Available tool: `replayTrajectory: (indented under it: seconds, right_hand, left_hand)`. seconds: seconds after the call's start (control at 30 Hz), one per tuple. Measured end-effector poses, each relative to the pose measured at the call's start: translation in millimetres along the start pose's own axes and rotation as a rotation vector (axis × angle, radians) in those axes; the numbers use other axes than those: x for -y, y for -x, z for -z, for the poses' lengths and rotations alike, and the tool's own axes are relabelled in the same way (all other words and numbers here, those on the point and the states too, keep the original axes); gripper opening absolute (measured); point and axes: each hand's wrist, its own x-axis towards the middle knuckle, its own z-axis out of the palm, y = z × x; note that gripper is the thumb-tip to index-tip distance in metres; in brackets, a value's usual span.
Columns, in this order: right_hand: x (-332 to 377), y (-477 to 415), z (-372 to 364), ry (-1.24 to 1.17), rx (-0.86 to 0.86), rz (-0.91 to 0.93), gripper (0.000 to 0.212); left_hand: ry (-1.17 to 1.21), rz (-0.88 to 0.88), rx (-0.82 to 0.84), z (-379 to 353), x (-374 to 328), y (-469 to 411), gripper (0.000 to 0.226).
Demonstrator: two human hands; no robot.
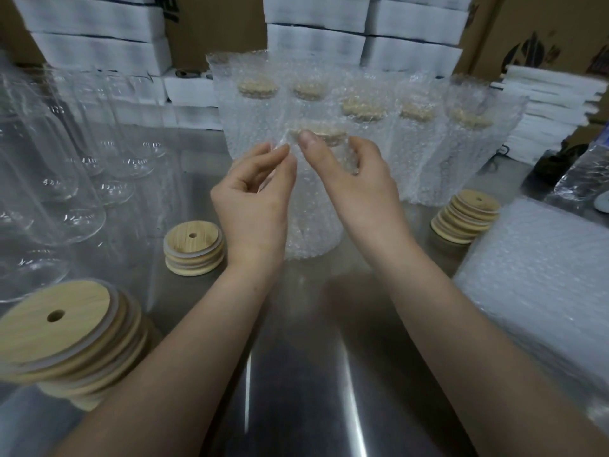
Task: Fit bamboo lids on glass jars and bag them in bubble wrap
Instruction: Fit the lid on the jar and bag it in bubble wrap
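Observation:
A lidded glass jar inside a bubble wrap bag (313,222) stands upright on the steel table (296,374) at the centre. Its bamboo lid (324,131) shows through the wrap near the top. My left hand (255,196) pinches the bag's top edge on the left. My right hand (349,179) pinches the same top edge on the right, thumb in front of the lid. Behind stand several bagged jars (362,120). Bamboo lids lie in stacks at near left (62,338), centre left (194,247) and right (466,216).
Several empty glass jars (52,166) crowd the left side. A pile of flat bubble wrap bags (540,288) lies at the right. White foam boxes (316,34) and cardboard cartons (543,31) line the back.

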Motion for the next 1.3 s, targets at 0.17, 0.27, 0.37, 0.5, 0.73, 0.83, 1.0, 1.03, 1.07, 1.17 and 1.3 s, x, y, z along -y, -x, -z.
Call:
replayTrajectory:
  seconds: [0.17, 0.27, 0.37, 0.5, 0.73, 0.83, 1.0, 1.03, 1.07, 1.17, 1.3]
  right_hand:
    - [6, -15, -14, -0.160, 0.069, -0.082, 0.060]
    - [11, -26, -23, -0.160, 0.106, -0.080, 0.066]
    - [18, -36, -31, -0.079, 0.109, -0.065, 0.070]
    - [25, -44, -48, 0.080, 0.046, -0.023, 0.067]
    - [36, -58, -72, 0.189, -0.104, -0.038, 0.076]
    - [36, -71, -79, 0.205, -0.210, -0.043, 0.076]
    - [27, -92, -83, 0.251, -0.355, -0.101, 0.080]
    - [24, -94, -84, 0.261, -0.374, -0.115, 0.080]
    - [22, -97, -84, 0.273, -0.391, -0.124, 0.080]
    - [18, -102, -87, 0.297, -0.442, -0.124, 0.075]
    - [17, -104, -93, 0.349, -0.461, -0.129, 0.076]
  left_hand:
    - [-0.119, -0.132, -0.031, -2, 1, 1, 0.024]
    - [-0.161, -0.157, -0.077, -1, 2, -1, 0.028]
    - [-0.104, -0.118, -0.132, 0, 3, -5, 0.034]
    - [-0.013, -0.121, -0.127, 3, 5, -11, 0.038]
    - [-0.356, -0.061, -0.026, 8, 14, -14, 0.053]
    - [-0.581, 0.030, 0.010, 7, 18, -13, 0.053]
    - [-0.711, 0.168, 0.156, 8, 22, -9, 0.045]
    - [-0.718, 0.174, 0.172, 8, 22, -9, 0.045]
    - [-0.726, 0.173, 0.185, 9, 23, -8, 0.046]
    - [-0.749, 0.159, 0.223, 8, 23, -7, 0.043]
    - [-0.780, 0.146, 0.247, 8, 24, -5, 0.037]
